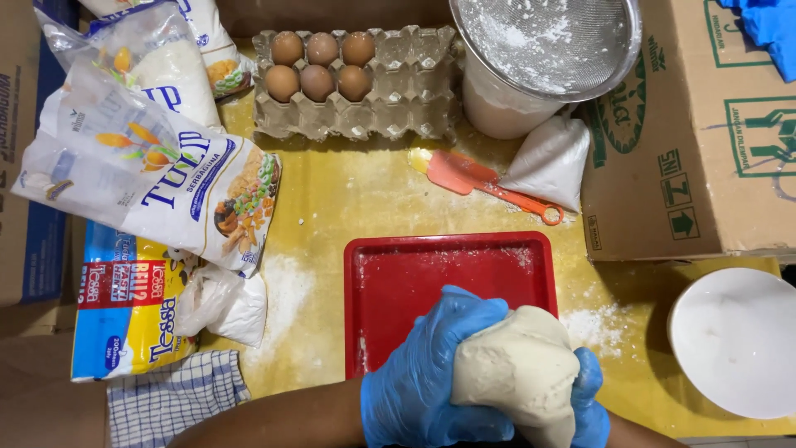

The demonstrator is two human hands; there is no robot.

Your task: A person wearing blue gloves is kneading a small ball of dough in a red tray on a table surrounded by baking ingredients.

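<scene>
Resting pale, lumpy dough ball (pixel 516 371)

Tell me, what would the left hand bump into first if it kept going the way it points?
The left hand already presses the dough. Beyond that, probably the right hand cupping its far side, though depth is unclear.

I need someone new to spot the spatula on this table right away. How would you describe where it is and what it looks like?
Start at the grey cardboard egg tray at the table's far edge, then look just in front of its right end. There, above the red rectangular plastic tray, lies the orange-red flat-bladed spatula. Its ringed handle end touches a small white powder-filled plastic bag, and nothing else nearby is orange.
</scene>
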